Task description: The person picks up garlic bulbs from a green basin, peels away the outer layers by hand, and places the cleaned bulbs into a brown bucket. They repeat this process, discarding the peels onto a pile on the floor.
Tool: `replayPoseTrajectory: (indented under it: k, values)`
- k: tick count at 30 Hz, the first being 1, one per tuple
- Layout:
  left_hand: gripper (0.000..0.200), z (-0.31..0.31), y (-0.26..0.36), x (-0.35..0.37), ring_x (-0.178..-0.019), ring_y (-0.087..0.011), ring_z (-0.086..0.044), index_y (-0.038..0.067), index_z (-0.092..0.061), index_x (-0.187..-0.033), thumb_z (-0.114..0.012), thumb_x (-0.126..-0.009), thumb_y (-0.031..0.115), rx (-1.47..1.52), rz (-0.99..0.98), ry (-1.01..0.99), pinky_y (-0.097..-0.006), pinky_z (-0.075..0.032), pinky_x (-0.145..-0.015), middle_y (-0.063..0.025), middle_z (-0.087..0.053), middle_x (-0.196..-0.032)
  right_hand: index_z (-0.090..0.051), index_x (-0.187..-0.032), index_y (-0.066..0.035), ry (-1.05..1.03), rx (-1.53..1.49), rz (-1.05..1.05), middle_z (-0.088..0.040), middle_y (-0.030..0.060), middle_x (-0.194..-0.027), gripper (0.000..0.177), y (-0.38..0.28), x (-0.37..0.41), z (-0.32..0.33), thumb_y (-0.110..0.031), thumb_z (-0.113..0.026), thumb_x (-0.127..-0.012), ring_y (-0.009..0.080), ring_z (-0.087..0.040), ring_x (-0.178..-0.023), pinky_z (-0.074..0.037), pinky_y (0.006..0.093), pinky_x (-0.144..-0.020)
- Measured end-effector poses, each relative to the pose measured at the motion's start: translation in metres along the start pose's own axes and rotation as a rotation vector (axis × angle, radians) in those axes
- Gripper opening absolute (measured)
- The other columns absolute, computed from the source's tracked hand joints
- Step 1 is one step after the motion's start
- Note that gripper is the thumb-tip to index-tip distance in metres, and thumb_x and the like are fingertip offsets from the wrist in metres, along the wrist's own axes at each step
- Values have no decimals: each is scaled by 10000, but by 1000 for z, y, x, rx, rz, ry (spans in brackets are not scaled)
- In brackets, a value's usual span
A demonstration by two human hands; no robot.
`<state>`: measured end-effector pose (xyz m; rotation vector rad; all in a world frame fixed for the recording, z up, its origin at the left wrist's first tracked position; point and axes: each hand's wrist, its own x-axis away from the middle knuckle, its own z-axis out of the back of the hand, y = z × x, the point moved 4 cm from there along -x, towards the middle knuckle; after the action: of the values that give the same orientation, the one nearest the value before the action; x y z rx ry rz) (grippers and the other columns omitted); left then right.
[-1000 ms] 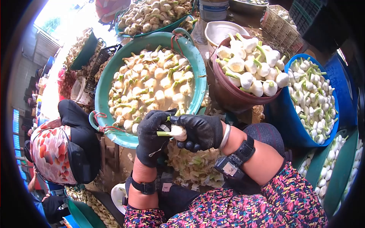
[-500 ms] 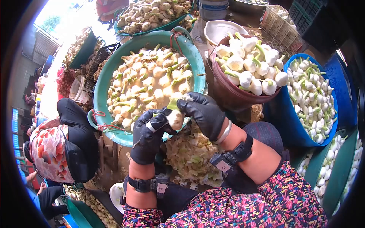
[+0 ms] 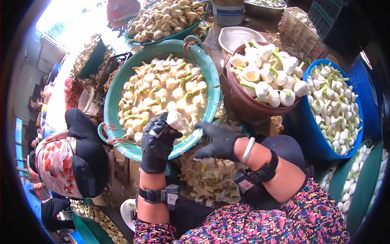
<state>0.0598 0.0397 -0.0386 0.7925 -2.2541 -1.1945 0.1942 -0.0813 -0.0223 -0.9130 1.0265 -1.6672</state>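
Note:
My left hand (image 3: pixel 157 143), in a black glove, is closed around a white garlic bulb (image 3: pixel 175 119) above the near rim of a green tub (image 3: pixel 106 106). In the tub, many garlic bulbs with cut green stems sit in murky water. My right hand (image 3: pixel 218 140), also gloved in black, is just right of the bulb and apart from it, fingers spread and nothing visible in them. Below both hands lies a heap of peeled garlic skins (image 3: pixel 211 179).
A maroon bucket (image 3: pixel 248 110) of clean white garlic stands right of the tub, beside a blue tub (image 3: pixel 356 138) of more garlic. Behind is a white basin (image 3: pixel 239 35). A person in a floral top (image 3: pixel 57 162) sits at the left.
My right hand has let go of the bulb, moved away to the right and opened. The bulb in my left hand looks whiter, its outer skin pulled off. The view has shifted slightly.

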Motion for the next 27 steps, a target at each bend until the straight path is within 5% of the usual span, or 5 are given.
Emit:
replayPoseTrajectory:
  k: [7,12,16,19,27]
  values:
    - [329,-5,19,7,-863,-233,-607,3,-529,-1120,-539,-810,114,72,3,140,-366,-538,-715,-98,-602,-964,-608,-855,-45,300,-113,1,-611,96,-699,194,13,-9,26,-184,-660,-730,224,-619,-706,-488,343,-703]
    - [323,-29,12,14,-839,-224,-629,-50,-566,-1089,-551,-771,2,-204,112,-49,-324,-520,-750,-155,-615,-1024,-441,-1284,-42,-240,-1076,-405,-448,137,-1254,611,-1,9,3,-315,-674,-790,270,-532,-1038,-512,390,-796]
    - [248,-35,20,7,-780,-209,-630,-83,-581,-983,-534,-785,57,-363,60,24,-308,-528,-690,-172,-633,-899,-578,-963,-38,97,-565,204,-597,65,-890,211,23,2,4,-231,-589,-881,147,-611,-717,-542,261,-564]
    - [204,10,20,-35,-694,-137,-610,-44,-625,-906,-602,-832,145,-1087,-96,-109,-262,-490,-646,-86,-650,-804,-597,-1005,-17,-33,-1105,-440,-598,55,-817,267,14,0,3,-259,-562,-898,144,-604,-750,-531,276,-600]
    - [350,-11,-20,-200,-908,-267,-629,39,-591,-1137,-599,-796,113,-1615,-237,-227,-324,-473,-805,-196,-633,-1019,-614,-1029,-13,13,-612,-58,-587,-27,-837,180,-4,-6,17,-58,-522,-881,39,-496,-740,-434,220,-670]
